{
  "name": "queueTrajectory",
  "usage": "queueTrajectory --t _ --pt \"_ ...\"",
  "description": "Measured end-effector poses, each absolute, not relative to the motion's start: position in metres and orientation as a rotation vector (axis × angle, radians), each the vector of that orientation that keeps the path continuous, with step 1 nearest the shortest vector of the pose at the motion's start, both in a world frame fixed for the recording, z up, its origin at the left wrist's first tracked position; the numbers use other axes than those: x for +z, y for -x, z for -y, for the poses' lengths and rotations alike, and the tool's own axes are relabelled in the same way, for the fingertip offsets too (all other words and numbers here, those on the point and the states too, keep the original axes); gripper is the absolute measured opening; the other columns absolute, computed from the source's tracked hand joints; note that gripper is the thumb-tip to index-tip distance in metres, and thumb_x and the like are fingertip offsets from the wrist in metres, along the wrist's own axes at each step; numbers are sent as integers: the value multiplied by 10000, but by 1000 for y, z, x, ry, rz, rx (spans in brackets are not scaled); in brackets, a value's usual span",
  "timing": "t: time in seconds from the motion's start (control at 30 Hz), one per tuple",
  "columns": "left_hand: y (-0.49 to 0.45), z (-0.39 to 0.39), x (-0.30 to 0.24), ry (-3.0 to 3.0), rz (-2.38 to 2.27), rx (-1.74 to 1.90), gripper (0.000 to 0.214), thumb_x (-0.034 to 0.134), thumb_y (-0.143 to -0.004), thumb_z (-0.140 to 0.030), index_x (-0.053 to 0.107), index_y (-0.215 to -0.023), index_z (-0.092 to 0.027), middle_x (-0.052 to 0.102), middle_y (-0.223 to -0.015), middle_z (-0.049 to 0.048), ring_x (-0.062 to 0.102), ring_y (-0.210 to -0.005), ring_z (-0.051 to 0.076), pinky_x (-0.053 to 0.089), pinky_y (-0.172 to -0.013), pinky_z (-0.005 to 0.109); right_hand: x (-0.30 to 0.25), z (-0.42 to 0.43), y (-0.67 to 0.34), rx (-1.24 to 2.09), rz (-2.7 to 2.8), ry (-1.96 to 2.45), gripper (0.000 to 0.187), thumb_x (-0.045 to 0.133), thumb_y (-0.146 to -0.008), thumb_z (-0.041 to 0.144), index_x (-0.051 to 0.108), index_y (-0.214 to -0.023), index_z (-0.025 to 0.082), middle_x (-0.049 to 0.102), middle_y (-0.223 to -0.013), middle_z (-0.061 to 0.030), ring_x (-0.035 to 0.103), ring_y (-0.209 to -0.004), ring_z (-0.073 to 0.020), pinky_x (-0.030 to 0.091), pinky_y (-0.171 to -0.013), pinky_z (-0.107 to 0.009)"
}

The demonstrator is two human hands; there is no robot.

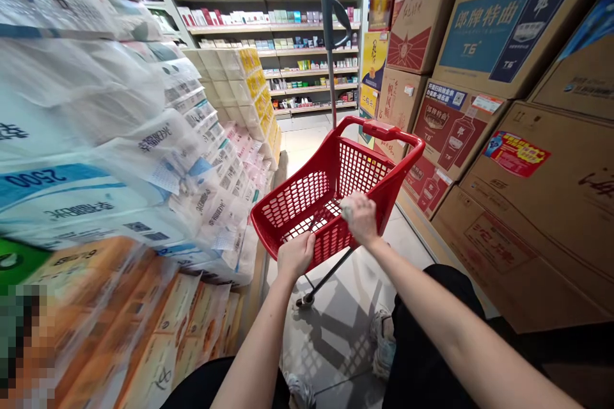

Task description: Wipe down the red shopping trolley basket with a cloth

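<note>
A red plastic shopping cart (307,201) with a mesh basket stands on the tiled aisle floor in front of me, its basket empty. My left hand (296,254) is closed over the near rim of the basket. My right hand (359,217) is closed on the rim a little further right and higher. The red handle bar (384,132) rises at the cart's far end. Both my forearms reach forward from the bottom of the view.
Wrapped packs of tissue and paper rolls (144,159) are stacked high on the left. Large cardboard boxes (503,140) line the right side. Stocked shelves (288,44) close the far end of the aisle, behind a metal pole (330,63). My knees and shoes (384,345) show below.
</note>
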State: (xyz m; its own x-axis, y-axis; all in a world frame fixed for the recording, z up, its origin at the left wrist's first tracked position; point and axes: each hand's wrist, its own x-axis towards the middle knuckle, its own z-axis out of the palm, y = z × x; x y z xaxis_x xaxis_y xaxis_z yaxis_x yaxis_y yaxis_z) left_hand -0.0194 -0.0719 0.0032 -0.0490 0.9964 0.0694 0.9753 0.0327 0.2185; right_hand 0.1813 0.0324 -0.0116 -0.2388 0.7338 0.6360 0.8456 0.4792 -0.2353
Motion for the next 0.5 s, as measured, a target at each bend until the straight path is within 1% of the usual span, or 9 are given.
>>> queueTrajectory --t 0.1,0.17,0.27,0.37,0.43,0.5 --pt "20 73 1 -2098 -2190 307 495 146 -894 -495 561 -851 -227 642 -876 25 570 -826 161 281 -595 239 -31 -3 -151 -193 2152 1198 385 427 -847 236 460 -1226 175 495 -1229 -109 322 -1212 -234 219 -946 -377" --pt "22 73 0 -2083 -2204 300 506 138 -892 -499 564 -856 -227 642 -869 28 571 -817 164 279 -589 241 -31 -6 -159 -229 2223 1132 385 416 -851 215 458 -1233 191 499 -1233 -92 341 -1201 -221 205 -962 -376" --pt "23 74 0 -2088 -2185 292 511 133 -892 -499 562 -861 -224 642 -867 30 567 -811 163 272 -582 240 -16 -36 -206 -345 2234 1139 376 384 -849 162 485 -1211 182 489 -1254 -90 356 -1195 -211 185 -988 -393" --pt "22 73 -1 -2115 -2166 300 508 135 -890 -503 556 -857 -221 639 -880 31 564 -813 163 267 -576 241 10 -79 -273 -474 2137 1261 408 371 -835 142 466 -1232 138 442 -1304 -124 303 -1244 -230 138 -1022 -445" --pt "21 72 -2 -2126 -2168 312 508 131 -891 -501 552 -845 -222 637 -877 29 564 -812 162 266 -574 242 27 -106 -314 -493 2100 1308 435 363 -832 150 432 -1260 116 390 -1346 -130 277 -1264 -234 160 -1032 -440" --pt "19 71 -2 -2133 -2173 315 506 126 -893 -495 548 -834 -222 637 -875 25 564 -814 159 265 -573 243 38 -129 -344 -433 1929 1437 481 367 -825 174 374 -1298 89 316 -1388 -155 313 -1246 -241 243 -1007 -418"
